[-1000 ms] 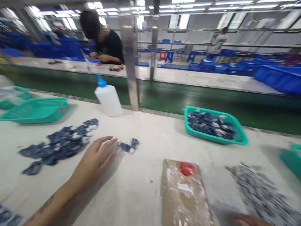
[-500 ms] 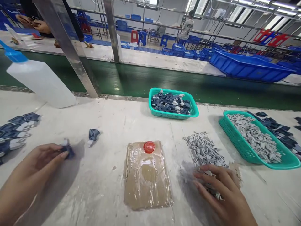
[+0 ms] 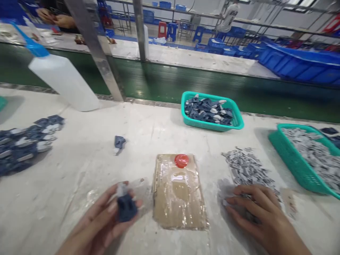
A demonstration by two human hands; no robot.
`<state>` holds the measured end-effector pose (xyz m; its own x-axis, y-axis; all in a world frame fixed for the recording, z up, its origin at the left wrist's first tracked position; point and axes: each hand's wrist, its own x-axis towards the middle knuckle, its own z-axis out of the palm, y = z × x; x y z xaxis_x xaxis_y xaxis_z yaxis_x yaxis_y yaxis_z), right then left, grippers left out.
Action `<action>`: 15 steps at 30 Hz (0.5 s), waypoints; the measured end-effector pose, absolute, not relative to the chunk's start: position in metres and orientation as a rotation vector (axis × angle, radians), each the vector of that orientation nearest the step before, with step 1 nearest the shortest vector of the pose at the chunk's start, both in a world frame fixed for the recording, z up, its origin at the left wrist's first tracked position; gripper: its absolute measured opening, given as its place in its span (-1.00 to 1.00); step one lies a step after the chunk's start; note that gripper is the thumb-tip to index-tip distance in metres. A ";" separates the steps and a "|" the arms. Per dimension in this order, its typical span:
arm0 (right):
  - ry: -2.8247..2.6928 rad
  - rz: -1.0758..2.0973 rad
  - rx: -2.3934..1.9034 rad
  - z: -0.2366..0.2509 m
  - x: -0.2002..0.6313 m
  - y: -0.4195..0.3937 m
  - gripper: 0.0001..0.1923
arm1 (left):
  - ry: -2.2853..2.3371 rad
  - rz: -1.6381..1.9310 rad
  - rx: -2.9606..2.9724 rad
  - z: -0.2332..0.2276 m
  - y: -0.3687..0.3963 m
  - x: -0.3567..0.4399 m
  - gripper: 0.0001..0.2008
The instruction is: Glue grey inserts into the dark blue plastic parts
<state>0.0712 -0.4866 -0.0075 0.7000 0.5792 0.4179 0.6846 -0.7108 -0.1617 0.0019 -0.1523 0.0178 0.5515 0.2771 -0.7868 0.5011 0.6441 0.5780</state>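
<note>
Fingers of the left hand (image 3: 102, 221) are closed round one navy piece (image 3: 126, 209), the thumb along one side and fingertips showing past the other. From where I stand it looks light enough for a pinch grip and stiff, probably moulded plastic; I wouldn't expect it to bend or break easily, though a smooth face might slide. Its broad body seems the place to take hold, by the two sides, leaving the narrow end free. That end is whitish and points away toward the far side; the body is dark, blocky and rather matt, with finer detail lost to blur. It's held over the worktop (image 3: 148, 127), just left of a brown board (image 3: 170, 212) that carries a red cap (image 3: 181, 161). Across from it, the right hand (image 3: 261, 210) is at the near end of a heap of grey parts (image 3: 247, 164), thumb and forefinger tips close together; whether they pinch anything, I can't tell.
</note>
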 end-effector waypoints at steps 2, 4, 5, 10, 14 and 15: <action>-0.988 -0.518 -2.610 -0.005 0.071 -0.484 -0.85 | 1.000 -0.208 0.852 0.027 -0.166 0.002 -0.38; -0.959 -0.530 -2.603 -0.001 0.070 -0.476 -0.83 | 0.993 -0.232 0.802 0.033 -0.176 0.001 -0.39; -0.946 -0.541 -2.592 0.003 0.069 -0.470 -0.84 | 0.982 -0.234 0.772 0.034 -0.179 0.000 -0.41; -0.930 -0.549 -2.541 0.017 0.071 -0.426 -0.90 | 0.797 -0.230 0.698 0.025 -0.184 -0.006 -0.60; -0.973 -0.498 -2.546 0.011 0.076 -0.399 -0.93 | 0.705 -0.214 0.700 0.016 -0.181 -0.011 -0.66; -0.973 -0.498 -2.540 0.008 0.077 -0.394 -0.95 | 0.696 -0.208 0.706 0.014 -0.181 -0.013 -0.66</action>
<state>0.0770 -0.3943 0.0082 0.6984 0.5577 0.4485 0.6901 -0.6908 -0.2156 -0.0126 -0.1807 0.0142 0.7581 0.0513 -0.6501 0.3993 0.7517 0.5249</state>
